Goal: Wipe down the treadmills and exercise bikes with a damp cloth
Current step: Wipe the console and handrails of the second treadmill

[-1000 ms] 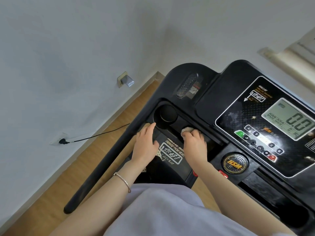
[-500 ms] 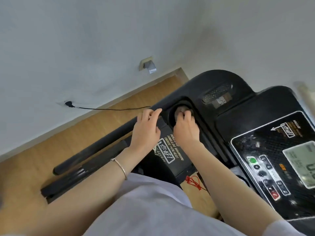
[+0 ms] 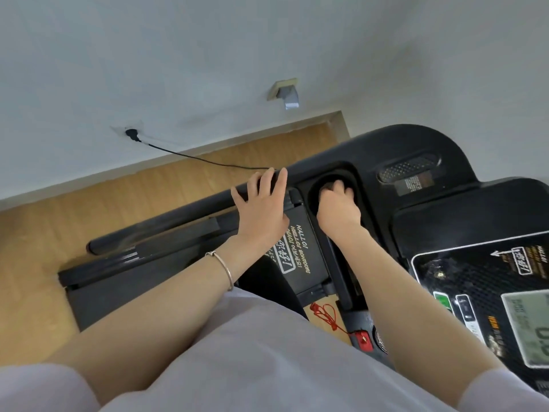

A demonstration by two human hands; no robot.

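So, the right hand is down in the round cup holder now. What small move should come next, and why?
Probably a short twist of the right hand round the inside wall of the cup holder: its curled fingers reach into the recess, so that wall is what they can wipe. The cloth itself is hidden. The left hand lies flat on the handrail.

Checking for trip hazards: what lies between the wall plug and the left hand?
Head view: a black power cord runs from the wall plug over wooden floor to the handrail under the left hand.
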